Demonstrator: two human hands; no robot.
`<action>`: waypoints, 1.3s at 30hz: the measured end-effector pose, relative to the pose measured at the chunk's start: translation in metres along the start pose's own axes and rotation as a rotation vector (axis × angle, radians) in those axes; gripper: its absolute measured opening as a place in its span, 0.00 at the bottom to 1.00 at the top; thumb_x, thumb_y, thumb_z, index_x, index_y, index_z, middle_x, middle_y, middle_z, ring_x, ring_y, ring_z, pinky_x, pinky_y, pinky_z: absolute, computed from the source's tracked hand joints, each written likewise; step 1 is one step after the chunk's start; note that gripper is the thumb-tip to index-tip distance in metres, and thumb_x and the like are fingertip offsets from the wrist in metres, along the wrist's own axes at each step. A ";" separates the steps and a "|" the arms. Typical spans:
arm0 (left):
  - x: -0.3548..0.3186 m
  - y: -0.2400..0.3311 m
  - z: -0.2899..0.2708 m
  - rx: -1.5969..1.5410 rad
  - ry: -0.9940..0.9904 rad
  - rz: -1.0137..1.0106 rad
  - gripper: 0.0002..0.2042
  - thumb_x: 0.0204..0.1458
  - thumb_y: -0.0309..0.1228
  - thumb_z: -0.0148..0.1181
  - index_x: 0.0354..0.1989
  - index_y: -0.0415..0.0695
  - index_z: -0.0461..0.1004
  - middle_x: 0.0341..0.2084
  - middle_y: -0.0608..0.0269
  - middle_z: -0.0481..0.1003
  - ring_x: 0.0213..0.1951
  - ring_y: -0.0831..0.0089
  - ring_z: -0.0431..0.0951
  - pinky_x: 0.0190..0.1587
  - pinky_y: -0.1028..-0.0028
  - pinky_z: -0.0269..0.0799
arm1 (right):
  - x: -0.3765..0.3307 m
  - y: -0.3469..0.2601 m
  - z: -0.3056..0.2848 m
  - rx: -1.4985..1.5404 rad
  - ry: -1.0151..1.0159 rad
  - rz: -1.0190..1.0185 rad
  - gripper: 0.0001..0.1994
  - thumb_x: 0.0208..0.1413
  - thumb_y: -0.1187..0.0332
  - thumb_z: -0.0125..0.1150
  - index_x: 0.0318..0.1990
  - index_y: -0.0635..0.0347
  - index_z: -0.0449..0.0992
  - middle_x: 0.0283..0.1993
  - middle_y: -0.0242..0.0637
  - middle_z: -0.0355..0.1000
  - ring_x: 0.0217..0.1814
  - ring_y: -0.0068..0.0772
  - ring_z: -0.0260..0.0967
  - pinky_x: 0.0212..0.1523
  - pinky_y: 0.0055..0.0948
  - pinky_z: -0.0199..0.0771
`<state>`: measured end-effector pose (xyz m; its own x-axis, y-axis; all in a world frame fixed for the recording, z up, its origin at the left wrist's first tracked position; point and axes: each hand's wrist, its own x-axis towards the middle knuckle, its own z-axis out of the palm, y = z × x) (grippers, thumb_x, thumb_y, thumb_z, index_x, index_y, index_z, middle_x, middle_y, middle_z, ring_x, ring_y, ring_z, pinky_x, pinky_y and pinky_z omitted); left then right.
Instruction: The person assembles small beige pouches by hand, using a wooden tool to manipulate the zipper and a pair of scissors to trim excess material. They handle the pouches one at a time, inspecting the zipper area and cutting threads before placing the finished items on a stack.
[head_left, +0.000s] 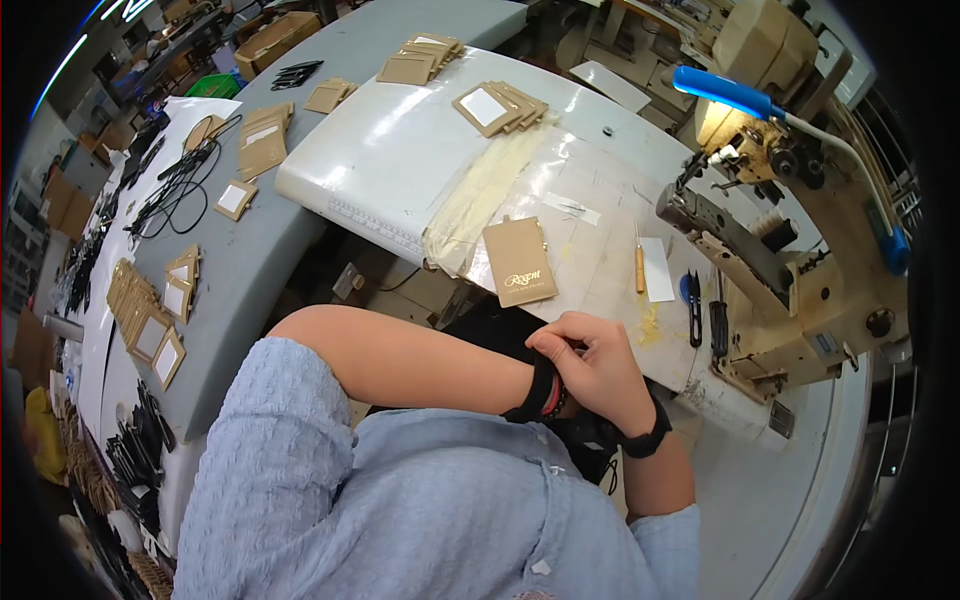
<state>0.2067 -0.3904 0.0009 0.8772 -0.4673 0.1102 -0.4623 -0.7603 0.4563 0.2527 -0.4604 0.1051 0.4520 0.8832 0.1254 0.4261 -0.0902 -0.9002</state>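
My left forearm crosses in front of me, with a black wristband (541, 384) and a reddish bracelet (554, 397) at its wrist. Over that wrist lies my right hand (603, 373), its fingers curled and the thumb bent at the top of the wristband. My left hand is hidden behind it. Another dark band (648, 436) circles my right wrist. Just beyond the hands, a tan card holder (520, 262) with gold lettering lies flat at the table's near edge. An awl with a wooden handle (640, 270) rests beside a white card (658, 270).
A sewing machine (800, 290) with a blue lamp (725, 92) stands at right. Black thread snips (695, 308) lie near its base. Tan card holders are stacked on the white table (370, 150) and the grey table (225, 310) at left, near black cords (185, 180).
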 end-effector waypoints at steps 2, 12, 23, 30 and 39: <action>0.005 0.006 0.011 0.129 -0.030 -0.043 0.16 0.48 0.29 0.56 0.47 0.46 0.75 0.50 0.56 0.73 0.57 0.66 0.69 0.57 0.67 0.64 | 0.008 0.009 -0.004 -0.055 -0.013 0.080 0.07 0.53 0.72 0.61 0.32 0.70 0.79 0.27 0.46 0.77 0.26 0.33 0.75 0.30 0.27 0.73; 0.017 0.005 0.044 0.092 -0.223 -0.196 0.19 0.48 0.28 0.54 0.51 0.45 0.75 0.55 0.60 0.71 0.62 0.66 0.65 0.64 0.68 0.56 | 0.013 0.062 -0.004 -0.045 0.047 0.178 0.10 0.53 0.68 0.61 0.32 0.68 0.80 0.25 0.48 0.76 0.25 0.36 0.74 0.30 0.31 0.72; 0.006 0.025 0.024 -0.379 -0.318 -0.477 0.10 0.49 0.32 0.56 0.37 0.41 0.77 0.29 0.50 0.77 0.41 0.52 0.78 0.48 0.60 0.72 | 0.006 0.041 -0.013 0.029 0.035 0.196 0.07 0.56 0.72 0.61 0.33 0.68 0.80 0.23 0.35 0.76 0.23 0.19 0.70 0.26 0.19 0.68; 0.000 0.015 0.041 -0.398 0.297 -0.004 0.16 0.51 0.34 0.57 0.48 0.44 0.72 0.51 0.53 0.72 0.55 0.62 0.69 0.58 0.66 0.63 | -0.009 0.013 -0.010 0.032 -0.069 0.108 0.07 0.52 0.73 0.66 0.36 0.68 0.79 0.29 0.38 0.78 0.27 0.21 0.72 0.30 0.21 0.73; -0.011 0.012 0.054 -0.455 0.056 -0.050 0.16 0.51 0.33 0.57 0.49 0.43 0.72 0.51 0.52 0.72 0.55 0.62 0.69 0.58 0.66 0.63 | -0.024 0.015 0.000 -0.075 -0.156 -0.029 0.10 0.50 0.75 0.66 0.41 0.64 0.78 0.35 0.39 0.76 0.33 0.27 0.75 0.33 0.24 0.74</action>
<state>0.1847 -0.4187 -0.0429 0.9083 -0.4008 0.1200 -0.3267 -0.5003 0.8019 0.2484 -0.4827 0.0892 0.3145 0.9460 0.0793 0.4972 -0.0930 -0.8627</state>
